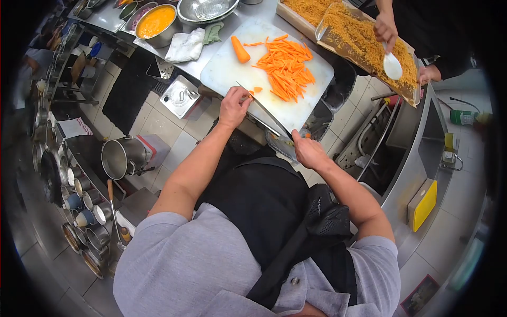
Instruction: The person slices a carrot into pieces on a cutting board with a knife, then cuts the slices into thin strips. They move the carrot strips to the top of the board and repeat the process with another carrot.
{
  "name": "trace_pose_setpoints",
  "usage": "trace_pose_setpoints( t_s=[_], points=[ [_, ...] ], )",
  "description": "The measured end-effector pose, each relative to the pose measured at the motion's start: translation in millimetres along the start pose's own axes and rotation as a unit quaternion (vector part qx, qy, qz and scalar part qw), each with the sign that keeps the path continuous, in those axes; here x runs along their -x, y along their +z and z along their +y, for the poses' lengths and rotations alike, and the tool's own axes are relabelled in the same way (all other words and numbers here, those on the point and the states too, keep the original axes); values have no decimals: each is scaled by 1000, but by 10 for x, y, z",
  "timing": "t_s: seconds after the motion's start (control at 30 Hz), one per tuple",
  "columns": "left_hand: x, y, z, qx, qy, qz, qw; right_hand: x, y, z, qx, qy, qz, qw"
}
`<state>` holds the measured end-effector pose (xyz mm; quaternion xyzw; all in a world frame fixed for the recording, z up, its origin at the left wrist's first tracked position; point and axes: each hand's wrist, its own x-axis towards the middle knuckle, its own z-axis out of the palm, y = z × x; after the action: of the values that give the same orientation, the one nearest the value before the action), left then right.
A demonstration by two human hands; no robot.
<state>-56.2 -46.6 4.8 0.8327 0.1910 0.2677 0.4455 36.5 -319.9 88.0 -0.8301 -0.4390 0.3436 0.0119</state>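
Note:
My right hand (310, 150) is wrapped around the dark handle of a kitchen knife (268, 115), whose blade slants across the near edge of a white cutting board (219, 71). By the blade, my left hand (235, 105) has its fingers bent and pinched together, with a bit of orange carrot showing at the fingertips. Small carrot pieces (257, 90) lie just past the blade. Farther up the board are a heap of carrot sticks (288, 66) and a peeled carrot (240, 49).
Past the board are a folded white cloth (185, 45), a pot of orange liquid (156, 22) and metal bowls (207, 9). At upper right, another person's hand (386, 30) holds a white scoop (392, 65) over a tray of orange crumbs (364, 47). Black bins (342, 79) stand below the board.

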Motion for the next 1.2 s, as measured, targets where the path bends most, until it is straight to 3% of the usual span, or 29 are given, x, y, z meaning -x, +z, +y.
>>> trace_pose_setpoints(
  t_s=[0.23,0.3,0.5,0.63,0.8,0.93,1.13,1.2],
  points=[
    [-80,-73,80,4,-34,-46,998,85,-95,-71,27,8,17,999],
    [-150,-119,111,-119,49,-103,986,85,-119,-66,31,10,18,999],
    [-293,-120,133,-201,41,-200,958,159,-177,6,46,-3,49,998],
    [-330,-118,143,-219,26,-217,951,359,-217,166,51,8,51,997],
    [-286,-170,269,-244,1,-195,950,993,-321,626,43,13,72,996],
    [-179,-141,123,-229,5,-163,960,1378,-156,895,-5,93,74,993],
    [-55,-88,6,-177,49,-97,978,1354,369,863,-120,138,124,975],
    [-188,-109,-30,-181,100,-17,978,1331,441,791,-162,123,144,968]
  ],
)
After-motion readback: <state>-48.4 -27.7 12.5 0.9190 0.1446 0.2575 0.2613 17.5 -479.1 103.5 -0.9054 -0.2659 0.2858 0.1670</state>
